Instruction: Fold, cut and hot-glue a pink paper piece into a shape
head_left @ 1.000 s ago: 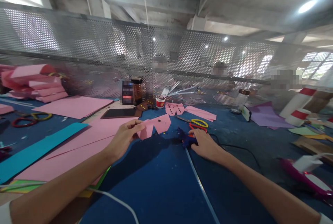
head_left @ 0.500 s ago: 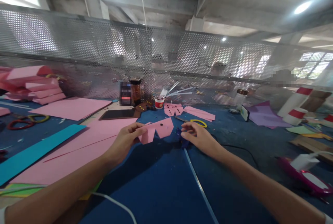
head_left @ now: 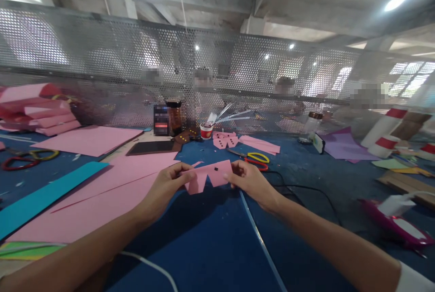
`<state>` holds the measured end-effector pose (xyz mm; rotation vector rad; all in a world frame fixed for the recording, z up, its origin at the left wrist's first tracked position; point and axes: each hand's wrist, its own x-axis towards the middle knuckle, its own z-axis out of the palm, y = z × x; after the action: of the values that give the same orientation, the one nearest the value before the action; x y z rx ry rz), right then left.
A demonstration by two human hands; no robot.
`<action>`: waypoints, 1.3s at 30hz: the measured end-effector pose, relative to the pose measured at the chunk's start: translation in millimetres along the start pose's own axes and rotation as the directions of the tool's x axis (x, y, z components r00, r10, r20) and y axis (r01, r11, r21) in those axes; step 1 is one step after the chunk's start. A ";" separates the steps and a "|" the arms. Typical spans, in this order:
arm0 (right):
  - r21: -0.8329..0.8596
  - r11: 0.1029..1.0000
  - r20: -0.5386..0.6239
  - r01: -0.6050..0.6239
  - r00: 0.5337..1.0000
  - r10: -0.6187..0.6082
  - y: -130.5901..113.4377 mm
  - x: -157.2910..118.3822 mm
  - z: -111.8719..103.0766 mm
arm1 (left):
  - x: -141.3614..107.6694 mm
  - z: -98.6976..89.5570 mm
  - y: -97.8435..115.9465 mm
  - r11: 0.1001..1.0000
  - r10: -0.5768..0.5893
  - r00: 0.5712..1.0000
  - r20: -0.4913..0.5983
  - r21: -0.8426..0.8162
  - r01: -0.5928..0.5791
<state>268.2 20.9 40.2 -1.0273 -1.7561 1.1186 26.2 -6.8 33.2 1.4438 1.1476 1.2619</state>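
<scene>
A small pink paper piece (head_left: 217, 175) with a V-shaped notch in its lower edge and a black dot hangs above the blue table. My left hand (head_left: 173, 183) pinches its left end between thumb and fingers. At its right end, my right hand (head_left: 249, 182) grips the paper near the corner. Just beyond it lie a similar pink piece with several black dots (head_left: 224, 140) and scissors with red and yellow handles (head_left: 258, 160). A clear glue stick (head_left: 260, 237) runs toward me from beneath my right hand.
Pink sheets (head_left: 91, 140) and a blue-green strip (head_left: 50, 194) cover the left. Behind stand a phone (head_left: 161, 120), a jar (head_left: 175, 117) and a paper cup (head_left: 206, 131) before a perforated screen (head_left: 238, 65). Purple paper (head_left: 348, 147) and a magenta device (head_left: 394, 226) lie right.
My right hand has left the dark blue tool and closed on the paper's right end. The paper has shifted slightly right and down. The red scissor handle now shows.
</scene>
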 end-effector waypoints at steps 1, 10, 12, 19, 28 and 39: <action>-0.011 1.000 0.000 -0.002 1.000 0.002 1.1 0.2 0.6 | -0.2 0.1 -0.2 1.000 0.002 1.000 0.005 0.013 -0.002; -0.078 0.997 -0.067 -0.017 0.998 0.012 -1.9 -0.4 7.1 | -2.6 2.6 -0.9 0.999 0.012 1.000 -0.005 0.038 -0.012; -0.092 0.996 -0.074 -0.019 0.997 0.012 -2.4 -0.8 7.8 | -2.6 2.8 -1.8 0.999 0.010 1.000 0.000 0.041 -0.010; -0.078 0.997 -0.056 -0.021 0.998 0.017 0.3 -0.7 8.2 | -1.5 1.1 -4.5 1.000 0.004 1.000 -0.002 0.010 -0.004; -0.043 0.999 -0.041 -0.014 0.999 0.012 2.8 -0.7 7.0 | -1.7 1.4 -1.1 0.998 -0.066 0.998 0.022 -0.020 0.067; -0.052 0.998 -0.043 0.019 0.999 -0.021 3.7 -1.5 4.6 | -2.9 1.9 6.6 0.984 -0.023 0.998 0.058 0.175 0.012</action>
<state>265.3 19.2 35.1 -1.0553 -1.7649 1.0364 28.5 -11.0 38.9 1.5857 1.2528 1.1205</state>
